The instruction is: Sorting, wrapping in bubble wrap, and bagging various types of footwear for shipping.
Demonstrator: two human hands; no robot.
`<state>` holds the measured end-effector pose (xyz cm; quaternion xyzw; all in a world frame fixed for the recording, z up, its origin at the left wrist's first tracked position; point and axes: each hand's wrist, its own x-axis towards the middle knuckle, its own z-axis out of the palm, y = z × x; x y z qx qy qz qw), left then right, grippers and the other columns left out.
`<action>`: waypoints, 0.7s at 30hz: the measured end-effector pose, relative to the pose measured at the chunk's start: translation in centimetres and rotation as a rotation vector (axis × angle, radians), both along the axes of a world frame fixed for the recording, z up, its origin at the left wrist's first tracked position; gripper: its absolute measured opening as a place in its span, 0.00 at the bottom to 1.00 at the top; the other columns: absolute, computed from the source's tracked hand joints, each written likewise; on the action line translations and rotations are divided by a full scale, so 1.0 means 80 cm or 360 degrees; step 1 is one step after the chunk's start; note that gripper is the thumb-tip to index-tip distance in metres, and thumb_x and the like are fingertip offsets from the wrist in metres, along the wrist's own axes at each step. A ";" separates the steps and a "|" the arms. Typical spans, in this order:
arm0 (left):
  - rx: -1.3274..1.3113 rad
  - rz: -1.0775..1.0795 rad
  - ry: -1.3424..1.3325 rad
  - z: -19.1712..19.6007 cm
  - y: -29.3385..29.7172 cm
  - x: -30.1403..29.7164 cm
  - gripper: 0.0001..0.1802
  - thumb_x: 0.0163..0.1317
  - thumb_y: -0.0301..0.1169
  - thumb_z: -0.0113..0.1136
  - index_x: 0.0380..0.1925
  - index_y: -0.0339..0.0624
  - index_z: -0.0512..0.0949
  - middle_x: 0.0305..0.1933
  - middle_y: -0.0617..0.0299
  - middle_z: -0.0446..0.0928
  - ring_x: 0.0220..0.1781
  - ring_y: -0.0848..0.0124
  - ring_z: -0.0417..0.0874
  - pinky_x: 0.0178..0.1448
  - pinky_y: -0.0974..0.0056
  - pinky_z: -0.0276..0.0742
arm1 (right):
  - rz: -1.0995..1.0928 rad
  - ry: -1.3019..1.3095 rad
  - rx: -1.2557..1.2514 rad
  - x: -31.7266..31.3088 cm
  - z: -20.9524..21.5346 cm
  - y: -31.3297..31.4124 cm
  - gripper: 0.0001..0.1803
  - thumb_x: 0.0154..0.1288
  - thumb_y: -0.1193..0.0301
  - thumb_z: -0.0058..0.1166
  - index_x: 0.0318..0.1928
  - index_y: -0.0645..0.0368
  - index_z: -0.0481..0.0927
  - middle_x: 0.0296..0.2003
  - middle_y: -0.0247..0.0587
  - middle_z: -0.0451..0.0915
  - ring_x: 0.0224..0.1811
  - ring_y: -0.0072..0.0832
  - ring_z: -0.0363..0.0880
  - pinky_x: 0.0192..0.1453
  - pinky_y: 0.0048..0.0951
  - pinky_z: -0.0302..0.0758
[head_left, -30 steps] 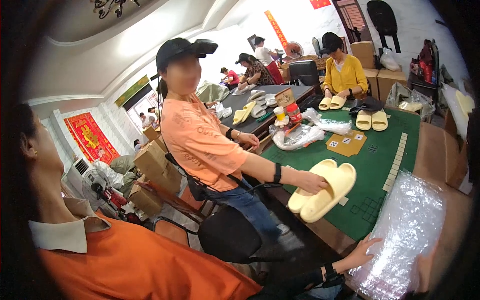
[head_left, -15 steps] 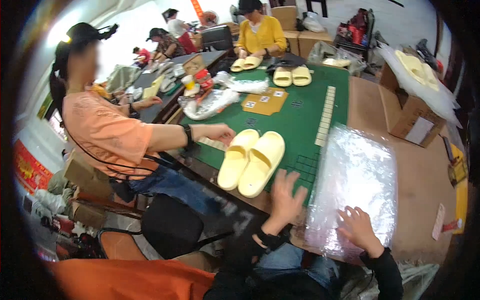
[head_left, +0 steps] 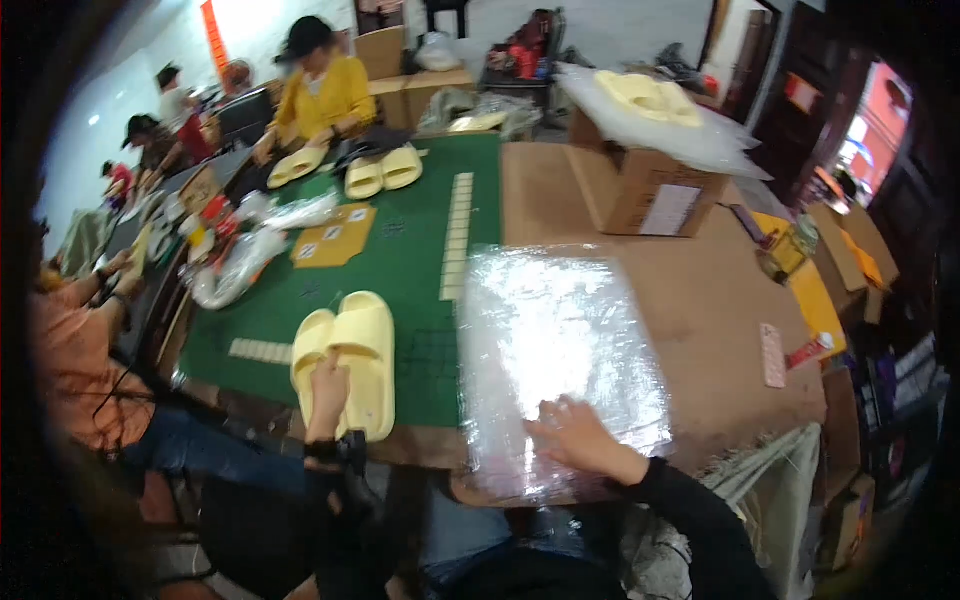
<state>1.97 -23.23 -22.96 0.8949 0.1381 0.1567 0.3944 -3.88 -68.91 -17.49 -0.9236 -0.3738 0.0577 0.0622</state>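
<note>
A pair of pale yellow slippers [head_left: 364,325] lies side by side near the green mat's front edge, toes pointing away from me. My left hand [head_left: 327,392] reaches onto the pair from the near side, its fingers closed at the inner edges where the two slippers meet; the fingertips are partly hidden. To the right, a stack of clear plastic bags [head_left: 550,330] lies flat and shiny across the mat's edge and the brown tabletop. Over its lower part rests my right hand [head_left: 580,438], fingers apart, holding nothing.
Beyond the bags stands a cardboard box [head_left: 665,190] topped by plastic wrap and another yellow slipper pair [head_left: 650,97]. Across the green mat [head_left: 410,250], a co-worker in yellow [head_left: 325,95] handles slippers. Plastic-wrapped items [head_left: 235,270] lie at left, near a co-worker in orange [head_left: 75,350].
My view has swung right. My left hand has moved from beside the slippers onto them and closed there. The co-worker's hand is away from the slippers. My right hand stays on the bags.
</note>
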 end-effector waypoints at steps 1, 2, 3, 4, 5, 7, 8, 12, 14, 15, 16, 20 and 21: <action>-0.0361 -0.0039 -0.0145 -0.004 -0.002 0.000 0.24 0.61 0.26 0.50 0.58 0.29 0.70 0.36 0.52 0.75 0.42 0.61 0.77 0.45 0.61 0.72 | 0.0026 -0.0114 0.0040 -0.004 -0.009 0.001 0.35 0.57 0.57 0.61 0.66 0.40 0.66 0.61 0.50 0.67 0.60 0.53 0.66 0.56 0.49 0.68; -0.0431 0.0010 -0.0088 0.019 -0.045 0.008 0.24 0.61 0.24 0.49 0.59 0.29 0.70 0.36 0.54 0.72 0.41 0.64 0.75 0.45 0.63 0.71 | 0.0005 -0.0009 -0.0006 0.000 -0.011 -0.008 0.37 0.57 0.57 0.61 0.67 0.39 0.63 0.64 0.49 0.65 0.62 0.54 0.64 0.58 0.54 0.66; -0.0494 0.0059 -0.0027 0.062 -0.095 0.001 0.23 0.62 0.22 0.48 0.59 0.29 0.70 0.37 0.56 0.69 0.40 0.68 0.72 0.44 0.65 0.70 | -0.0085 -0.0019 -0.0048 0.001 -0.010 -0.020 0.37 0.57 0.57 0.61 0.67 0.39 0.63 0.64 0.49 0.65 0.62 0.54 0.64 0.58 0.54 0.66; -0.0498 0.0020 -0.0033 0.100 -0.127 -0.013 0.23 0.62 0.22 0.48 0.59 0.29 0.70 0.37 0.56 0.69 0.40 0.68 0.72 0.44 0.65 0.70 | -0.0090 -0.0012 -0.0093 -0.001 -0.009 -0.018 0.37 0.58 0.56 0.60 0.68 0.39 0.63 0.65 0.49 0.64 0.63 0.55 0.63 0.58 0.56 0.66; -0.0473 -0.0006 -0.0131 0.131 -0.158 -0.027 0.23 0.62 0.22 0.49 0.58 0.28 0.70 0.37 0.56 0.68 0.40 0.68 0.71 0.44 0.66 0.70 | -0.0082 0.0001 -0.0137 -0.004 -0.009 -0.014 0.38 0.58 0.56 0.60 0.69 0.39 0.62 0.65 0.50 0.63 0.64 0.55 0.62 0.58 0.57 0.65; -0.0484 -0.0202 -0.0235 0.163 -0.212 -0.048 0.22 0.61 0.22 0.51 0.57 0.27 0.70 0.38 0.56 0.67 0.39 0.69 0.71 0.44 0.67 0.70 | -0.0107 0.0045 -0.0116 -0.005 -0.017 -0.011 0.37 0.59 0.55 0.59 0.69 0.38 0.62 0.67 0.51 0.60 0.67 0.57 0.59 0.61 0.61 0.63; -0.0527 -0.0386 -0.0235 0.172 -0.240 -0.053 0.22 0.60 0.22 0.52 0.56 0.26 0.71 0.39 0.56 0.67 0.39 0.70 0.71 0.44 0.67 0.70 | -0.0112 0.0035 -0.0053 -0.006 -0.017 -0.013 0.37 0.58 0.58 0.59 0.68 0.40 0.62 0.67 0.50 0.60 0.67 0.57 0.59 0.61 0.62 0.62; -0.0773 -0.0859 -0.0192 0.211 -0.358 -0.062 0.21 0.59 0.24 0.59 0.52 0.26 0.71 0.42 0.51 0.66 0.43 0.65 0.75 0.43 0.67 0.73 | -0.0384 0.0281 0.0922 -0.024 -0.040 -0.016 0.30 0.62 0.62 0.55 0.65 0.50 0.66 0.66 0.53 0.61 0.68 0.52 0.59 0.65 0.54 0.63; -0.0544 -0.0923 -0.0202 0.169 -0.394 -0.048 0.25 0.60 0.29 0.60 0.55 0.27 0.70 0.45 0.44 0.67 0.45 0.55 0.75 0.49 0.59 0.74 | -0.0495 0.0361 0.1135 -0.051 -0.023 -0.016 0.25 0.66 0.64 0.49 0.62 0.59 0.68 0.62 0.53 0.66 0.64 0.46 0.66 0.66 0.41 0.65; -0.0335 -0.0937 -0.0249 0.161 -0.407 -0.046 0.26 0.59 0.30 0.60 0.56 0.28 0.70 0.45 0.42 0.68 0.45 0.52 0.75 0.51 0.56 0.73 | -0.0529 -0.0173 0.0946 -0.068 0.014 -0.002 0.22 0.68 0.62 0.47 0.58 0.60 0.71 0.59 0.50 0.70 0.59 0.47 0.70 0.62 0.43 0.68; -0.0341 -0.0946 -0.0249 0.149 -0.412 -0.046 0.26 0.59 0.30 0.60 0.56 0.28 0.70 0.45 0.42 0.68 0.45 0.52 0.75 0.51 0.56 0.73 | -0.0200 0.0060 0.0705 -0.084 0.025 -0.021 0.21 0.68 0.62 0.47 0.57 0.59 0.72 0.54 0.50 0.74 0.55 0.47 0.73 0.59 0.43 0.70; 0.0136 -0.1439 -0.0182 0.121 -0.411 -0.087 0.21 0.58 0.33 0.62 0.50 0.33 0.75 0.43 0.44 0.73 0.44 0.50 0.75 0.50 0.54 0.72 | -0.0024 0.1241 -0.0033 -0.074 0.134 -0.055 0.18 0.68 0.60 0.49 0.50 0.60 0.76 0.45 0.53 0.78 0.49 0.49 0.76 0.52 0.45 0.73; 0.0191 -0.1426 0.0032 0.128 -0.408 -0.099 0.17 0.57 0.32 0.62 0.45 0.36 0.78 0.42 0.44 0.74 0.43 0.49 0.75 0.49 0.53 0.72 | -0.0163 0.0964 0.0472 -0.075 0.118 -0.075 0.14 0.67 0.62 0.50 0.45 0.59 0.78 0.38 0.54 0.79 0.43 0.51 0.77 0.47 0.46 0.74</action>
